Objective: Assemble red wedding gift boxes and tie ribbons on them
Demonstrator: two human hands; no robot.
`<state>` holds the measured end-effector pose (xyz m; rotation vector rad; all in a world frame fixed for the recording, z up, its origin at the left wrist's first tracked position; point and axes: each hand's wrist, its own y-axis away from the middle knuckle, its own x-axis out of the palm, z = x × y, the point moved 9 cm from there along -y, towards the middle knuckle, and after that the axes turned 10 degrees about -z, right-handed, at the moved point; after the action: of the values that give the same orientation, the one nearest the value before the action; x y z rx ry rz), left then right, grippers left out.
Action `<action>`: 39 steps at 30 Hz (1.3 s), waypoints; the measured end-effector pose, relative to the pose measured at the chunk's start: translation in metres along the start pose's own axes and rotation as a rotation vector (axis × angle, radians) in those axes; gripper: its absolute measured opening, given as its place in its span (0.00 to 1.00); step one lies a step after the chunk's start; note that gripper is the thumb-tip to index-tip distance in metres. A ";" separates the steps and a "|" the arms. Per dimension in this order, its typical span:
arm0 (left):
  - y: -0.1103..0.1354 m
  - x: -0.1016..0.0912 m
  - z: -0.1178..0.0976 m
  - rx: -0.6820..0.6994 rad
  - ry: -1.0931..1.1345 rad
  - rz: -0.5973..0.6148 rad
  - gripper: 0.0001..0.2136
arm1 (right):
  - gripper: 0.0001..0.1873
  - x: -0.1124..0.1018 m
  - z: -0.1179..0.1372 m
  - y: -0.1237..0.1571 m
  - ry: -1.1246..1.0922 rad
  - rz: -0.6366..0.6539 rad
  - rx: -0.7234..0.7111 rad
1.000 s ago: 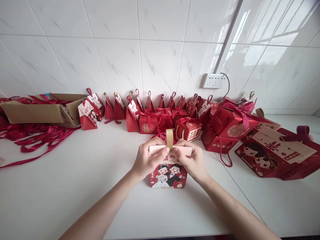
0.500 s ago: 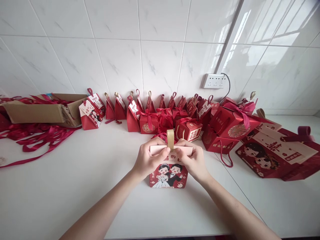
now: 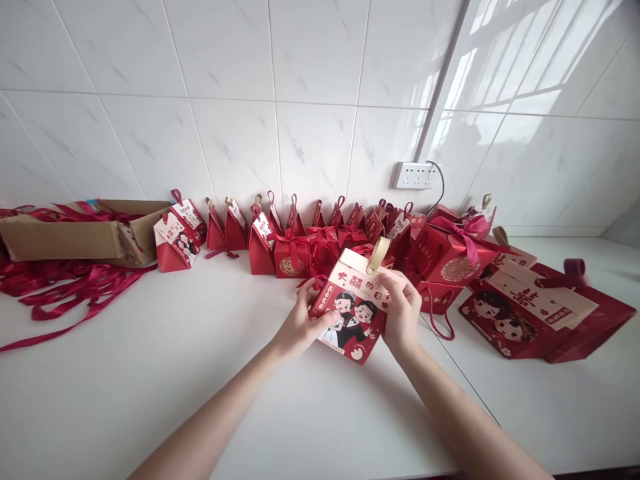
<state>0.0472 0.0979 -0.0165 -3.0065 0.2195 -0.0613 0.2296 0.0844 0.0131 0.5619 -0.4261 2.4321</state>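
A red gift box (image 3: 350, 313) with a cartoon bride and groom and a gold ribbon loop on top is held up off the white counter (image 3: 150, 373), tilted to the right. My left hand (image 3: 300, 323) grips its left side with the thumb on the printed front. My right hand (image 3: 403, 310) holds its right side, fingers wrapped round the top edge near the gold loop. Both hands are closed on the box.
A row of small red gift boxes (image 3: 290, 233) lines the tiled wall. Larger red boxes and bags (image 3: 525, 307) lie to the right. A cardboard box (image 3: 65, 233) and loose red ribbons (image 3: 65, 287) sit at the left. A wall socket (image 3: 413, 175) is above.
The box stood upright on the counter with both hands pinching its top flap. Now it is lifted and tilted to the right, and my view has shifted a little.
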 end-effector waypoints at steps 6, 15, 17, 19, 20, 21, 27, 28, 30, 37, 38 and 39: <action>-0.006 0.004 0.008 -0.081 0.121 0.046 0.30 | 0.12 -0.016 -0.016 -0.014 -0.189 -0.177 0.141; 0.004 -0.010 -0.030 0.379 -0.208 -0.146 0.35 | 0.09 -0.004 -0.042 -0.026 -0.377 -0.075 0.338; 0.009 -0.010 -0.039 0.539 -0.334 -0.160 0.34 | 0.10 0.002 -0.049 -0.024 -0.406 -0.032 0.398; 0.017 -0.006 -0.047 0.710 -0.428 -0.142 0.34 | 0.12 0.006 -0.052 -0.022 -0.425 -0.005 0.426; 0.021 -0.004 -0.052 0.797 -0.462 -0.131 0.34 | 0.13 0.007 -0.052 -0.021 -0.437 0.005 0.423; 0.026 -0.002 -0.055 0.871 -0.486 -0.121 0.34 | 0.15 0.008 -0.051 -0.021 -0.448 0.012 0.410; 0.027 -0.001 -0.060 0.861 -0.464 -0.106 0.30 | 0.19 0.015 -0.038 -0.017 -0.409 0.120 0.288; 0.026 -0.002 -0.058 0.826 -0.447 -0.107 0.30 | 0.18 0.016 -0.037 -0.017 -0.402 0.126 0.284; 0.023 -0.004 -0.056 0.756 -0.400 -0.111 0.31 | 0.16 0.015 -0.038 -0.016 -0.380 0.123 0.302; 0.002 -0.027 -0.030 0.276 -0.009 -0.266 0.39 | 0.11 0.007 -0.050 -0.010 -0.112 0.085 0.399; -0.002 -0.030 -0.022 0.177 0.060 -0.293 0.38 | 0.12 0.007 -0.053 -0.008 -0.061 0.096 0.415; -0.005 -0.033 -0.014 0.078 0.125 -0.314 0.36 | 0.12 0.008 -0.056 -0.006 -0.027 0.109 0.428</action>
<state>0.0145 0.1061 -0.0032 -2.9318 -0.2403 -0.2807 0.2112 0.1160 -0.0298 0.7666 0.0629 2.6370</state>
